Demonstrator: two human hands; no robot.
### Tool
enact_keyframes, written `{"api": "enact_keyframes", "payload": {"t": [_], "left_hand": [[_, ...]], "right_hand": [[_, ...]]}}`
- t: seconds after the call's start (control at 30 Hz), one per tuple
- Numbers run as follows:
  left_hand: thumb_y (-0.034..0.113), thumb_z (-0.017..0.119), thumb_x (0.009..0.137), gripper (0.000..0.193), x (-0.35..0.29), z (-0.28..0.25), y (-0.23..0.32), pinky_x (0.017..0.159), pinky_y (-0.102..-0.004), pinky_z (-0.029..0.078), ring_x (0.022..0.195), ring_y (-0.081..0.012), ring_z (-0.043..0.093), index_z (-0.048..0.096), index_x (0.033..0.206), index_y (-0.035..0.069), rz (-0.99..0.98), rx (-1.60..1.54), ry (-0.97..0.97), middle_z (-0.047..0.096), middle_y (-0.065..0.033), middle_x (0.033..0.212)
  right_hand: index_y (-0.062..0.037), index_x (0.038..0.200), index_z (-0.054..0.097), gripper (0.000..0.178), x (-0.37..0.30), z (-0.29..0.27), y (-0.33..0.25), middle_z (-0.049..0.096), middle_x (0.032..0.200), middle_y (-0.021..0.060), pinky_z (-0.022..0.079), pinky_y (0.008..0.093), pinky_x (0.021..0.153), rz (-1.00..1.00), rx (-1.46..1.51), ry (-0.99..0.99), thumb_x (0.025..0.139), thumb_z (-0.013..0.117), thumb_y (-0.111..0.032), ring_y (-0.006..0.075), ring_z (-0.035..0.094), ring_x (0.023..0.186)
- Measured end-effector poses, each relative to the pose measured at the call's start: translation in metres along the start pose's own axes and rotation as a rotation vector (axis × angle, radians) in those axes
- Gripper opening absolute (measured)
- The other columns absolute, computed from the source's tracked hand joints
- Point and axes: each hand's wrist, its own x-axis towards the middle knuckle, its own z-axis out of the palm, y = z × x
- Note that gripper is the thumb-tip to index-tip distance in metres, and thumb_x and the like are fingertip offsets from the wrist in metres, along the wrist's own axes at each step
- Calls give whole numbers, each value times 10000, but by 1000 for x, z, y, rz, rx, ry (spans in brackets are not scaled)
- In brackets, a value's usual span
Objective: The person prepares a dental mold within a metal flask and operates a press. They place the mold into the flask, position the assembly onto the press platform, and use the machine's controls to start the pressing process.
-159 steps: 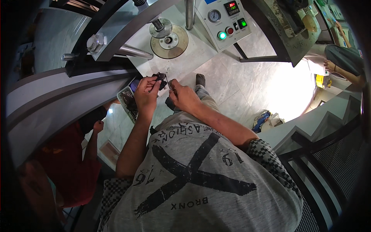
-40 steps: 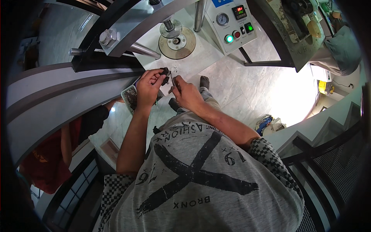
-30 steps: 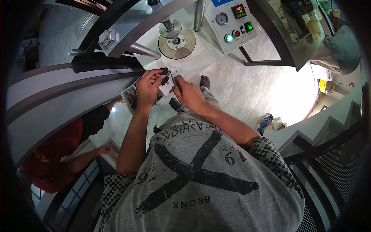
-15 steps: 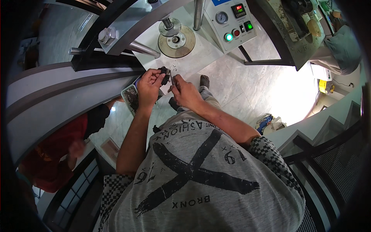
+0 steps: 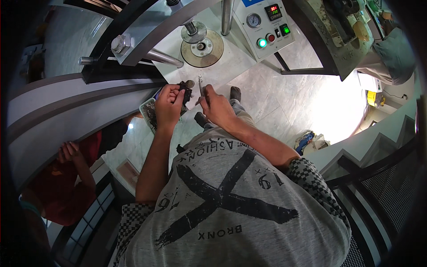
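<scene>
- At the lower left of the frame, another person in a red top [image 5: 62, 196] crouches below the curved grey rail [image 5: 66, 111], hands raised near the head.
- Just left of centre, the left hand [image 5: 168, 106] is raised in front of the chest; its grip is pressed together, pinching a small dark part [image 5: 186, 89] between thumb and fingertips.
- Under that hand lies a flat tray with dark bits [image 5: 149, 115], partly hidden by the wrist.
- The dark part sits upper centre, just beside the tip of a thin metal tool [image 5: 200, 85].
- The right hand [image 5: 218, 107], at centre, has its grip closed around the tool, which points up toward the top of the frame.
- Above both hands, on the white counter [image 5: 231, 66], rests a round metal disc [image 5: 202, 42] under a vertical shaft.
- Upper right of centre stands a control box [image 5: 264, 24] with a gauge, a lit green lamp and a red button.
</scene>
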Motion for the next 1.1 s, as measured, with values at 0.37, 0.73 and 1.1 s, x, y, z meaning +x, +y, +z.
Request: {"api": "enact_keyframes", "payload": {"t": [0.37, 0.73, 1.1], "left_hand": [[-13, 746, 846, 220, 25, -11, 26, 727, -247, 508, 802, -113, 645, 709, 1061, 12, 204, 183, -207, 664, -51, 922], [-33, 735, 879, 194, 17, 0, 0, 758, -212, 514, 818, -69, 628, 660, 1058, -27, -32, -141, -144, 661, -38, 940], [-17, 732, 897, 173, 14, 7, -4, 722, -205, 512, 795, -70, 621, 631, 1037, -27, -31, -230, -111, 655, -30, 889]], "right_hand": [[-17, 1092, 435, 195, 5, 0, -15, 649, 653, 190, 542, 486, 570, 160, 274, -168, 979, 529, -144, 333, 677, 524], [-23, 1157, 452, 270, 2, 4, -9, 689, 830, 254, 522, 532, 701, 90, 85, -126, 963, 575, -166, 465, 679, 781], [-30, 1152, 429, 277, -2, 10, -8, 645, 738, 307, 488, 624, 685, 18, 31, -76, 948, 557, -167, 522, 650, 720]]}}
